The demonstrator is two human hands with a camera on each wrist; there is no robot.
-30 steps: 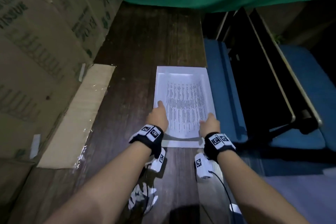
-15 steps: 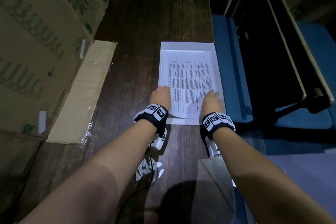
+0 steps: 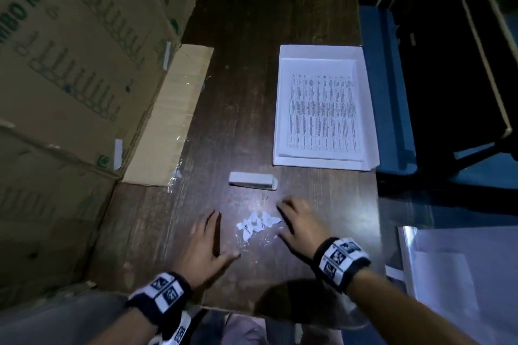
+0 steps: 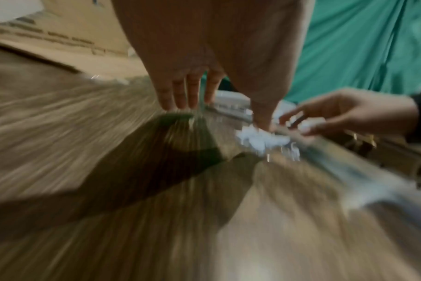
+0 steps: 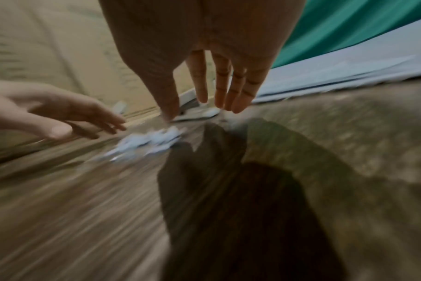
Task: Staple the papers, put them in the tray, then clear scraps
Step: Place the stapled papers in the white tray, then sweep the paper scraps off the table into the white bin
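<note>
Printed papers [image 3: 322, 112] lie flat in the white tray [image 3: 319, 50] at the table's right edge. A white stapler [image 3: 253, 181] lies on the dark wooden table just in front of the tray. Nearer to me is a small pile of white paper scraps [image 3: 256, 224] [image 4: 262, 138] [image 5: 149, 142]. My left hand [image 3: 208, 244] is open, fingers spread, just left of the scraps. My right hand [image 3: 297, 224] is open just right of them. Both hands hover low over the table and hold nothing.
Large cardboard boxes [image 3: 70, 64] fill the left side, with a loose flap [image 3: 173, 117] lying on the table. Blue chairs [image 3: 386, 92] stand past the table's right edge. A clear plastic sheet over paper [image 3: 443, 274] lies at the lower right. A green cloth [image 4: 361, 47] hangs at the back.
Both hands have left the papers in the tray and pulled back toward me, coming down on either side of the scrap pile. The head view tilted down, bringing the stapler into view.
</note>
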